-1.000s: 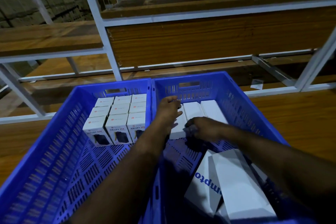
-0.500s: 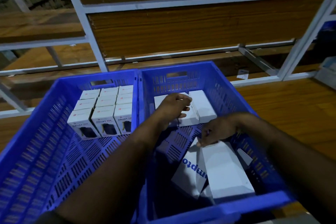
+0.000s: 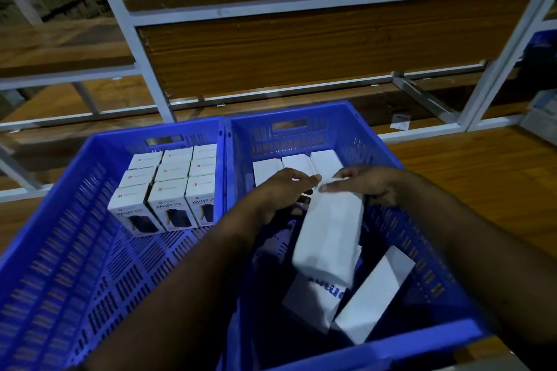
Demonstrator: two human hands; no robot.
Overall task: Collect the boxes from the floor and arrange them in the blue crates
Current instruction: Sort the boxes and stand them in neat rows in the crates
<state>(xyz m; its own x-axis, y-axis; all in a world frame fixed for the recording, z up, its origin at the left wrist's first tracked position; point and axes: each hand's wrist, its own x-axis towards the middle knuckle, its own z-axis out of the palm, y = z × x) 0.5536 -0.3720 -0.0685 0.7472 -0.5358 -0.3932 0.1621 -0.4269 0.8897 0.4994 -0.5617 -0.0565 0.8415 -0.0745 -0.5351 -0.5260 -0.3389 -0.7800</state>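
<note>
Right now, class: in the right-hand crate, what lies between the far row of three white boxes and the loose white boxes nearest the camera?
In the head view, the left hand and right hand hold a white box there, above the crate floor.

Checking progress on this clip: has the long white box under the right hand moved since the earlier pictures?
Yes. The long white box, earlier lying low among the loose boxes, is now lifted and held by both hands toward the row of white boxes at the right crate's far end.

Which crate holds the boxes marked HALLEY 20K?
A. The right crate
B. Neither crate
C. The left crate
C: the printed boxes stand in neat rows in the left crate, while the right crate holds plain white boxes.
</note>
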